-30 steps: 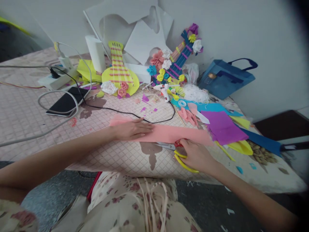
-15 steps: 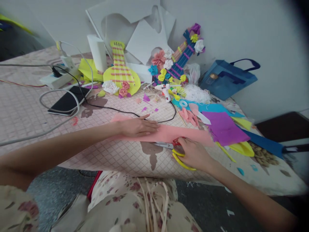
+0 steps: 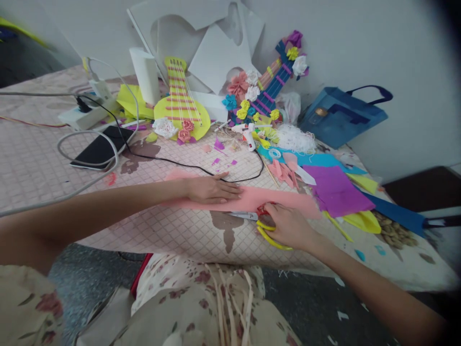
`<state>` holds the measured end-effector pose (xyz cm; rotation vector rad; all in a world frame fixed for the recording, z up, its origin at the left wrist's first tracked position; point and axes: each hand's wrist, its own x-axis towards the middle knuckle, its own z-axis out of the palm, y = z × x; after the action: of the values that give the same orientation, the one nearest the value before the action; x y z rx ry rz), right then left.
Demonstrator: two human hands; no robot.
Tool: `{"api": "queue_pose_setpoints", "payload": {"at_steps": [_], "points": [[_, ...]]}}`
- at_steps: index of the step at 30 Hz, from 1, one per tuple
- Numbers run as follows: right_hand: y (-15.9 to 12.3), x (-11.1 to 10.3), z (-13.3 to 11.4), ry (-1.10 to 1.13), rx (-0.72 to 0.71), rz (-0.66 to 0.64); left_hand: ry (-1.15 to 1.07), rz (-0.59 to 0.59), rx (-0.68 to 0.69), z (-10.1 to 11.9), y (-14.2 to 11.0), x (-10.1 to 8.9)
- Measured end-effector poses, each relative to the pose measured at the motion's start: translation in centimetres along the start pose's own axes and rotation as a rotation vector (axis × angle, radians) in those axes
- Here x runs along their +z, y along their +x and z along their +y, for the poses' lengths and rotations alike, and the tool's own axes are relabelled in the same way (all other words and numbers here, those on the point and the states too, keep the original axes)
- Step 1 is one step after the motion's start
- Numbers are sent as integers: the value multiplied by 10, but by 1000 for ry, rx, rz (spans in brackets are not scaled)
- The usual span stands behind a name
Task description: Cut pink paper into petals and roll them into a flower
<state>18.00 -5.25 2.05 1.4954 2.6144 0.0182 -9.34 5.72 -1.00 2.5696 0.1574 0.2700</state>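
Note:
A long strip of pink crepe paper (image 3: pixel 281 198) lies across the front of the table. My left hand (image 3: pixel 214 189) rests flat on it, palm down with fingers stretched to the right. At the strip's lower edge my right hand (image 3: pixel 288 223) grips scissors with red and yellow handles (image 3: pixel 268 235). Their blades (image 3: pixel 245 215) point left and lie low by the tablecloth, looking closed. The fingers partly hide the handles.
Behind the strip are a glue gun (image 3: pixel 248 134) with its black cord, a yellow paper guitar (image 3: pixel 182 115) and a blue flowered guitar (image 3: pixel 272 89). Purple paper (image 3: pixel 336 190) and pink scraps (image 3: pixel 283 172) lie right. A dark tablet (image 3: pixel 103 148) and power strip (image 3: pixel 86 115) stand left.
My left hand has slid slightly to the right along the pink paper. My right hand and the scissors stay in nearly the same place.

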Motion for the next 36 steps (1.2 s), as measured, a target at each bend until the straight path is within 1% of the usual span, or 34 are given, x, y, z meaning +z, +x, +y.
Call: {"api": "queue_pose_setpoints", "payload": {"at_steps": [3, 6, 9, 14, 17, 21, 26, 31, 36], "points": [[1, -2, 1, -14, -6, -20, 9, -19, -8, 0, 0, -1], [2, -5, 2, -50, -14, -44, 31, -33, 20, -2, 0, 0], [2, -4, 3, -91, -18, -57, 64, -33, 54, -6, -1, 1], [0, -1, 8, -126, -15, -80, 67, -10, 71, -9, -1, 3], [-2, -3, 7, -94, -1, -56, 69, -9, 60, -8, -1, 4], [-4, -8, 3, -24, -14, -10, 82, -46, 34, -8, 0, 3], [-1, -9, 0, -10, -14, -21, 81, -49, 31, -6, 0, 2], [5, -7, -4, -25, -28, -26, 82, -78, 3, -5, 1, 1], [8, -7, -7, -57, -38, -36, 94, -62, 32, -6, 1, 1]]}}
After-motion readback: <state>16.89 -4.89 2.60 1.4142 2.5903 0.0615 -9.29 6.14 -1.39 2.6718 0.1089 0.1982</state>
